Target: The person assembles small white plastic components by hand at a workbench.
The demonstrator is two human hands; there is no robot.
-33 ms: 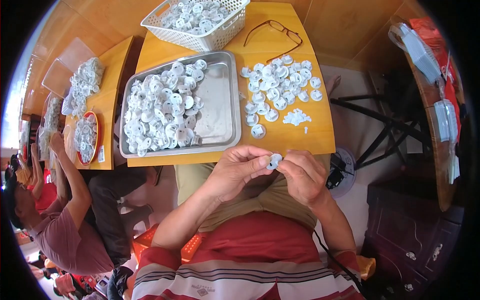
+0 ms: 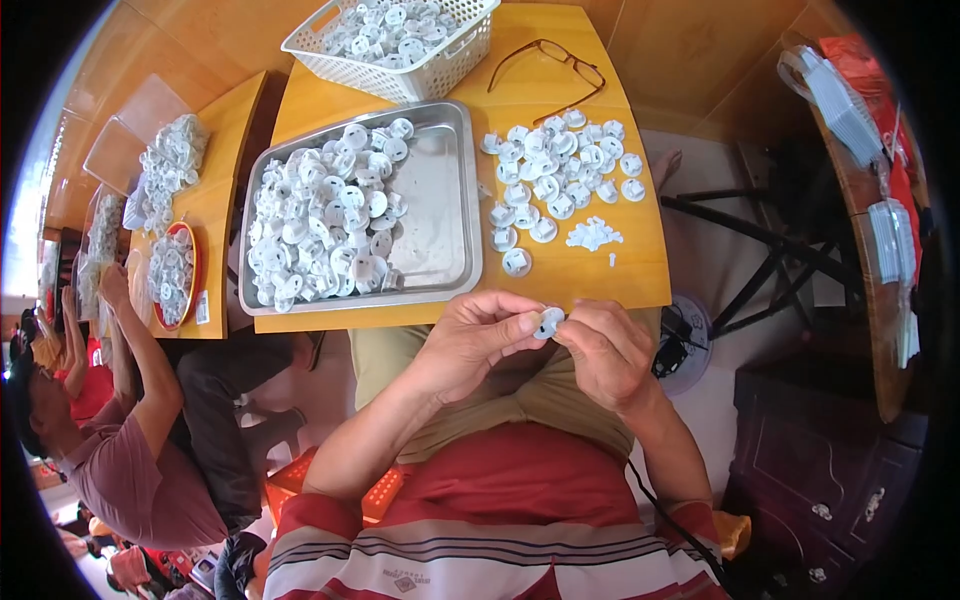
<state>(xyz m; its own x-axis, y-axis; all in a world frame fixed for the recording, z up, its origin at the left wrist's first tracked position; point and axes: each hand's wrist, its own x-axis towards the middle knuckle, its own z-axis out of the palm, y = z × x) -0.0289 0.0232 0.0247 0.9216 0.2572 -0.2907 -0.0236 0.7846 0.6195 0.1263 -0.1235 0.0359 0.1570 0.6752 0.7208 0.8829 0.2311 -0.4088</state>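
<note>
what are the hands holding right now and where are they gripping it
A small white round plastic part, pinched at its rim between the fingertips of the left hand and the right hand, just below the table edge.

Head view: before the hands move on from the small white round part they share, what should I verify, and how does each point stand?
1. Small white round part pinched by left hand and right hand: ok.
2. Part held clear of the table edge, over the lap: ok.
3. Parts left in the metal tray: ok, heaped on its left side.
4. Room among the loose white parts on the table: ok.
5. Small white bits within reach: ok.
6. Part fully assembled: cannot tell.
</note>
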